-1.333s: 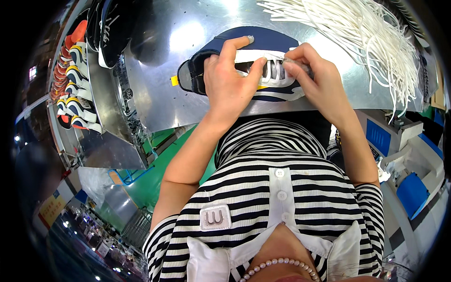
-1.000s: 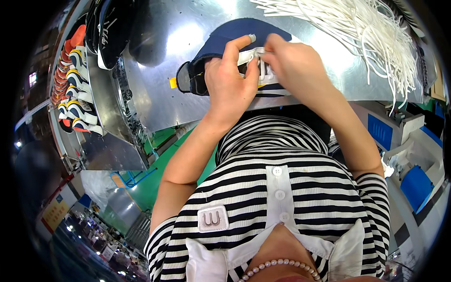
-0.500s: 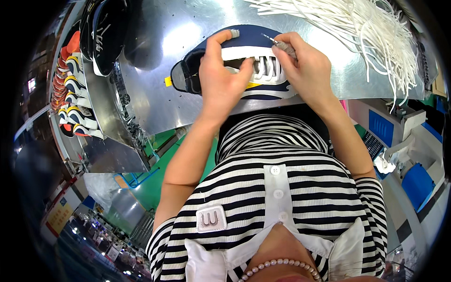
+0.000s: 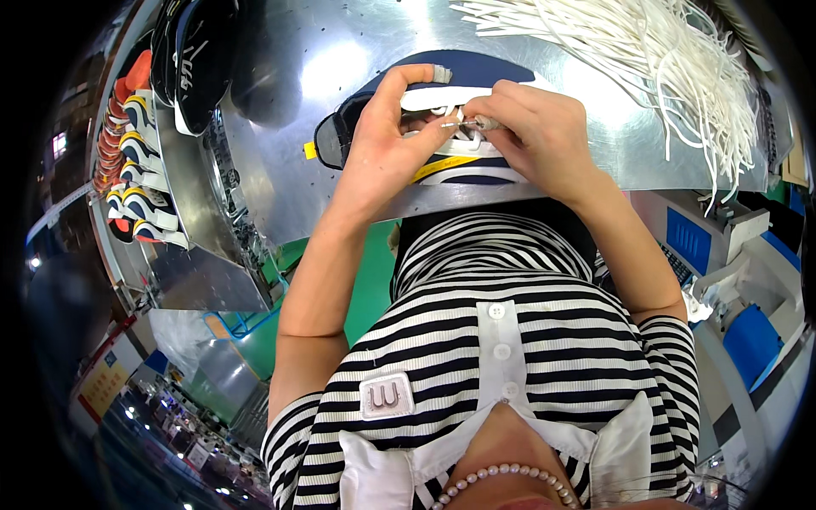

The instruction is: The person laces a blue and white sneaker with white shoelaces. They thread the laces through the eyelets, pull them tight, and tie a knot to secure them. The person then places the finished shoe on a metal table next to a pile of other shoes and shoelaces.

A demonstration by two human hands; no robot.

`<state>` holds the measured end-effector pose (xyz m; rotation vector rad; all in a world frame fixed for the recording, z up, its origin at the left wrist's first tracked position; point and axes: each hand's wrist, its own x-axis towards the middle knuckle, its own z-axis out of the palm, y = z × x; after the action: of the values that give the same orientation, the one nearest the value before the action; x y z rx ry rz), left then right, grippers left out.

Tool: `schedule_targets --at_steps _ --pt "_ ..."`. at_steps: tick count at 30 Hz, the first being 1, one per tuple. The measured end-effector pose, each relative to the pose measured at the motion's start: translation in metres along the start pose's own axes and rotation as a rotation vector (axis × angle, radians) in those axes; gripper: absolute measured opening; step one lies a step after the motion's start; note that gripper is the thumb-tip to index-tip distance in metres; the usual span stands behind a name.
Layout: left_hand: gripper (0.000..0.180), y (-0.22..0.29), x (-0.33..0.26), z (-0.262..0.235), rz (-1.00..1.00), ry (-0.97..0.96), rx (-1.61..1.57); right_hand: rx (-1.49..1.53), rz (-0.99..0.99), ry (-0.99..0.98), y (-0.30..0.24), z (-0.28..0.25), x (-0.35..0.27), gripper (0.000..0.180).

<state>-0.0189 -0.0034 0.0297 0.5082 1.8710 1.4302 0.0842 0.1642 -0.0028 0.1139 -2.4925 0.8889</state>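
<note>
A navy and white shoe upper (image 4: 476, 68) with a yellow stripe lies on its side on the metal table, its heel end to the left. My left hand (image 4: 387, 140) grips it at the opening, thumb by the lace holes and a taped finger reaching over the navy side. In my right hand (image 4: 544, 140) is a thin metal hook tool (image 4: 484, 123) with a wrapped handle. Its tip points left, at the white shoelace (image 4: 467, 138) near my left thumb. My fingers hide part of the lacing.
A heap of white laces (image 4: 629, 59) covers the back right of the metal table (image 4: 280, 170). Black shoe parts (image 4: 200, 64) stand at the far left, above a row of stacked uppers (image 4: 144, 170). Grey equipment with blue panels (image 4: 752, 331) stands to the right.
My right hand has moved left and slightly down, bringing the hook tip from above the navy side to the lacing. My left hand has shifted slightly left and the upper has tilted.
</note>
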Motion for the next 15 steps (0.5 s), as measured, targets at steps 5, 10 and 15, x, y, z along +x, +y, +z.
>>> schedule_targets --at_steps 5,10,15 --pt "0.044 -0.010 -0.002 0.002 0.063 0.008 -0.020 0.007 0.001 -0.036 -0.001 0.000 -0.004 0.023" --pt "0.042 -0.008 -0.003 0.004 0.066 -0.011 -0.055 0.136 -0.099 -0.048 0.010 -0.002 0.005 0.026" --pt "0.042 -0.012 0.010 0.005 0.058 0.047 -0.008 0.339 -0.275 0.037 -0.030 -0.004 -0.009 0.026"
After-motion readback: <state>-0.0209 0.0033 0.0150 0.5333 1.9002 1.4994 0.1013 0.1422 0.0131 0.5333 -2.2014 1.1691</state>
